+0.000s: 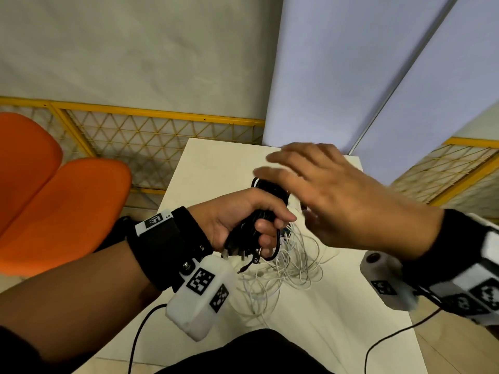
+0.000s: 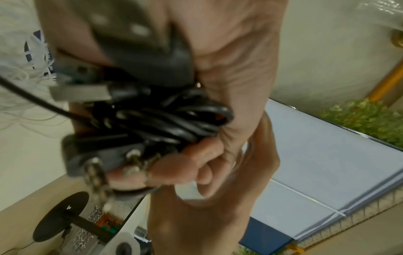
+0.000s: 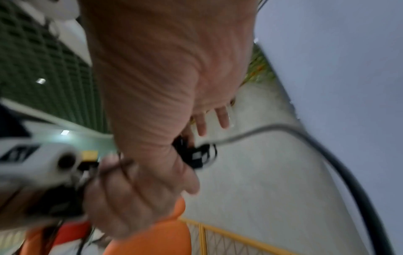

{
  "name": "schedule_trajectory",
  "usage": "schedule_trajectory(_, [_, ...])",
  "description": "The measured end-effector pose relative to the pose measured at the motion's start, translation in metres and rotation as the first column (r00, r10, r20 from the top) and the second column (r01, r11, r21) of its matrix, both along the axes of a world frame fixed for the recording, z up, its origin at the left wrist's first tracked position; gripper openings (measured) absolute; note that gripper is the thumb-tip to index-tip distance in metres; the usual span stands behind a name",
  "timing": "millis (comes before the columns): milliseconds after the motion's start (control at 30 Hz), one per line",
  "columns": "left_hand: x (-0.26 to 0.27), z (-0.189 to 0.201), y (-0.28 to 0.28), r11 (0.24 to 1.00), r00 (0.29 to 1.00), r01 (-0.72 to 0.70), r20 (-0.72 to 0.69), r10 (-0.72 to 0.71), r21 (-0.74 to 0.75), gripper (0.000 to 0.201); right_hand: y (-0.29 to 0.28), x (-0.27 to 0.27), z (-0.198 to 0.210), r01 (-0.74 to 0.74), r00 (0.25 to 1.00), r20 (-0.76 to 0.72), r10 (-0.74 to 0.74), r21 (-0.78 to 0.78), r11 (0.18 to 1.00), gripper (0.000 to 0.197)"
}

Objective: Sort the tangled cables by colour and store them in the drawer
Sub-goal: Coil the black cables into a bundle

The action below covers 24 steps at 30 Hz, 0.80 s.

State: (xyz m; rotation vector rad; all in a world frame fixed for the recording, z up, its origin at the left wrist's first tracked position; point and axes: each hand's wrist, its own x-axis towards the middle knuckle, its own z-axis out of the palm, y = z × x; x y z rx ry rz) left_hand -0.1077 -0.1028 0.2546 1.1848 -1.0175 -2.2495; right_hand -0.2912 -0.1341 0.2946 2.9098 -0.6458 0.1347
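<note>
My left hand (image 1: 259,225) grips a bundle of black cables (image 1: 251,233) above the white table (image 1: 216,163), fingers curled round it. Plugs and connectors stick out of the bundle's lower end (image 2: 98,155). In the left wrist view the coiled black cables (image 2: 165,120) fill the palm. My right hand (image 1: 297,174) hovers open just over the bundle's top loop, fingers straight and blurred; it holds nothing. The right wrist view shows its fingertips (image 3: 222,117) stretched out above the black cables (image 3: 191,155). A tangle of thin white cables (image 1: 286,268) lies on the table beneath both hands. No drawer is visible.
Two orange chair seats (image 1: 54,198) stand left of the table. A yellow mesh fence (image 1: 151,136) runs behind it, and pale blue panels (image 1: 337,76) rise at the back right. Black wrist-camera wires (image 1: 140,327) hang near the table's front edge.
</note>
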Motion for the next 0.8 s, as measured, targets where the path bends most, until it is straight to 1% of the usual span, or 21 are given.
schedule_trajectory(33, [0.0,0.0,0.001,1.0,1.0,0.02,-0.015,-0.02,-0.003,0.024,0.002,0.004,-0.004,-0.045,0.998,-0.034,0.043,-0.053,0.998,0.08])
schedule_trajectory(67, [0.0,-0.001,0.001,0.999,0.998,0.053,-0.023,-0.053,-0.007,0.024,0.002,0.008,-0.007,-0.086,0.995,-0.048,0.083,-0.065,0.994,0.072])
schedule_trajectory(167, [-0.004,-0.003,0.007,0.985,0.984,0.175,-0.036,-0.175,-0.013,0.024,-0.002,0.014,-0.012,-0.196,0.981,-0.032,0.193,-0.097,0.976,0.041])
schedule_trajectory(267, [-0.004,-0.004,0.01,0.973,0.973,0.228,-0.037,-0.229,-0.025,0.02,-0.003,0.019,-0.012,-0.227,0.973,-0.066,0.22,-0.125,0.966,0.019])
schedule_trajectory(300, [-0.004,-0.004,0.01,0.971,0.971,0.237,-0.032,-0.238,-0.028,0.02,-0.002,0.02,-0.012,-0.225,0.974,-0.066,0.219,-0.106,0.969,0.01])
schedule_trajectory(333, [-0.004,-0.004,0.01,0.968,0.968,0.248,-0.028,-0.249,-0.033,0.019,-0.001,0.021,-0.011,-0.218,0.975,-0.058,0.214,-0.074,0.973,0.007])
schedule_trajectory(400, [-0.003,-0.006,0.01,0.966,0.967,0.255,-0.012,-0.256,-0.05,0.016,-0.002,0.021,-0.011,-0.207,0.976,-0.075,0.204,-0.03,0.978,0.018])
schedule_trajectory(467, [-0.004,-0.006,0.011,0.965,0.967,0.255,-0.004,-0.255,-0.064,0.014,-0.003,0.022,-0.011,-0.209,0.973,-0.098,0.207,-0.01,0.978,0.021])
schedule_trajectory(567, [-0.005,-0.004,0.012,0.961,0.964,0.26,-0.038,-0.264,-0.093,0.012,-0.004,0.022,-0.01,-0.224,0.97,-0.099,0.224,0.01,0.975,0.022])
schedule_trajectory(667, [-0.002,-0.007,0.011,0.939,0.94,0.317,-0.088,-0.33,-0.134,0.017,-0.004,0.023,-0.01,-0.233,0.968,-0.098,0.231,-0.005,0.973,0.02])
schedule_trajectory(733, [0.0,-0.008,0.01,0.93,0.924,0.348,-0.123,-0.361,-0.118,0.019,-0.003,0.023,-0.011,-0.235,0.967,-0.102,0.232,-0.012,0.972,0.018])
schedule_trajectory(800, [0.0,-0.012,0.009,0.925,0.913,0.364,-0.153,-0.378,-0.107,0.026,-0.003,0.023,-0.01,-0.237,0.966,-0.106,0.234,-0.015,0.971,0.016])
